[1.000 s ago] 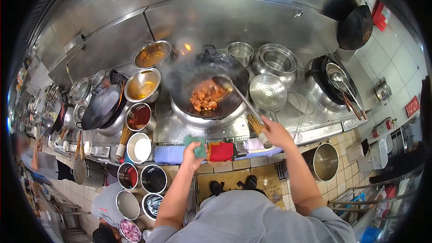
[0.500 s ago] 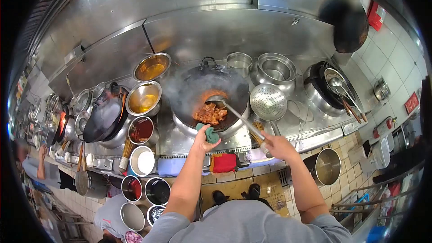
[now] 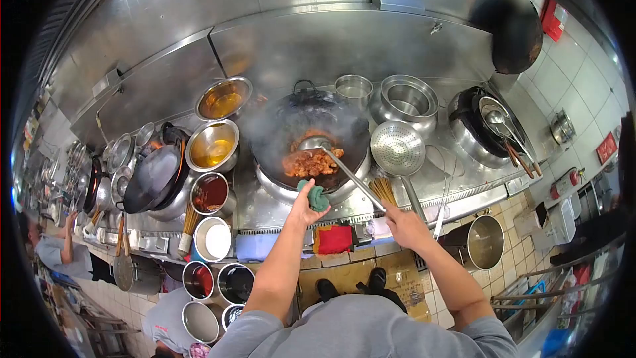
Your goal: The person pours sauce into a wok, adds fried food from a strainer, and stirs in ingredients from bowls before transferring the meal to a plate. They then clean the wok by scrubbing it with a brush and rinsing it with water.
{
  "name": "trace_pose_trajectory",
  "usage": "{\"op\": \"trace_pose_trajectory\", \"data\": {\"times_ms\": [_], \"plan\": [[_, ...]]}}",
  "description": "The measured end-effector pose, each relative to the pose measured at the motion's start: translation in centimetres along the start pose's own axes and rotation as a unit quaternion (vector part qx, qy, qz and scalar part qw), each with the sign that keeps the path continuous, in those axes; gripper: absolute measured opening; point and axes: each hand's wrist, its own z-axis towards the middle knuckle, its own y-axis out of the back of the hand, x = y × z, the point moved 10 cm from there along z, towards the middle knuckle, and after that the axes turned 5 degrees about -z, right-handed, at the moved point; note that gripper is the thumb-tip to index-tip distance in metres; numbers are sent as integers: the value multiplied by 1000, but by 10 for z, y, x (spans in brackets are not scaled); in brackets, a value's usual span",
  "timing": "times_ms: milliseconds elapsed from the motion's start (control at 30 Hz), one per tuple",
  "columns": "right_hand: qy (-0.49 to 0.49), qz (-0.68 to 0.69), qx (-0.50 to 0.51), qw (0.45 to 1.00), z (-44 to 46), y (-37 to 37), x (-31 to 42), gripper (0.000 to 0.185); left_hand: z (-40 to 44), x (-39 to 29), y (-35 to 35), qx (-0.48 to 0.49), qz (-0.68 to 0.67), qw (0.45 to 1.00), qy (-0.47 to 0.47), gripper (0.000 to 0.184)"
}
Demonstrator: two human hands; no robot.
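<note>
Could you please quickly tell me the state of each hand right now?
Left hand: holding the cloth at the wok; whether it grips the wok too cannot be told.
Right hand: closed on the ladle handle.

Bright light glares off the steel wall; edges bend strongly.

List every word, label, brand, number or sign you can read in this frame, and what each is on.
No text can be read.
Red-and-white sign, upper right wall: too small.
Red sign, lower on the tiled wall: too small.
Grey shirt of the person at lower left: red print, too blurred.
Brown floor mat: dark marks; can't tell if they are letters.
</note>
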Motion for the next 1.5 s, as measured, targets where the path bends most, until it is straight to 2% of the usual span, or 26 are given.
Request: {"op": "trace_pose_trajectory", "data": {"times_ms": [67, 167, 233, 267, 333, 400, 500, 567, 633, 733, 900, 933, 967, 1000, 1100, 1167, 1267, 1300, 1433, 1500], "plan": [[-15, 15, -8, 1000, -19, 11, 0, 51, 5, 0, -2, -10, 18, 1000, -4, 22], [-12, 54, -24, 998, -42, 39, 6, 49, 76, 0, 23, -11, -14, 1000, -6, 14], [6, 77, -35, 996, -56, 61, 12, 49, 78, 3, 21, -27, -17, 999, -10, 12], [-5, 70, 0, 998, -62, 64, 12, 51, 73, 5, 20, -40, -26, 999, -22, 13], [-6, 66, 35, 997, -78, 87, 18, 55, 43, 11, 9, -51, -35, 997, -37, 13], [5, 46, 62, 997, -94, 123, 19, 54, -25, 31, -12, -26, -57, 998, -32, 15], [22, -13, 114, 993, -98, 150, 22, 49, -88, 62, -23, 12, -61, 998, 28, 20], [30, -50, 146, 988, -91, 143, 24, 45, -93, 51, -34, -7, -62, 998, 24, 19], [24, -57, 97, 993, -59, 125, 24, 42, -64, 32, -35, -14, -61, 998, -9, 18], [-10, -33, 82, 996, -6, 85, 34, 41, -27, 34, -10, -2, -27, 999, -20, 16], [1, -31, 24, 999, 20, 62, 39, 44, -32, 91, 48, -46, 45, 997, 51, 16], [16, -6, 12, 1000, 17, 63, 41, 44, -38, 102, 52, -57, 26, 995, 75, 16], [31, 20, -1, 999, 16, 66, 43, 44, -44, 98, 44, -58, 25, 995, 74, 16], [31, 20, 1, 999, 15, 67, 42, 44, -46, 83, 25, -24, -12, 999, 36, 17], [16, 42, 40, 998, -7, 72, 39, 45, -27, 39, -8, 33, -67, 997, -16, 18], [26, 15, 79, 996, -24, 89, 45, 45, -25, 30, -8, -11, -47, 999, -22, 16], [31, 22, 111, 993, -53, 118, 38, 46, -75, 45, -26, 20, -13, 1000, -6, 16], [44, 13, 127, 991, -59, 122, 38, 46, -83, 48, -26, 2, 0, 1000, 6, 18], [17, -3, 110, 994, -37, 110, 39, 41, -53, 27, -31, -21, -5, 1000, -10, 19], [26, -37, 56, 997, -9, 84, 41, 39, -34, 30, -19, -13, 7, 1000, -9, 19]]}}
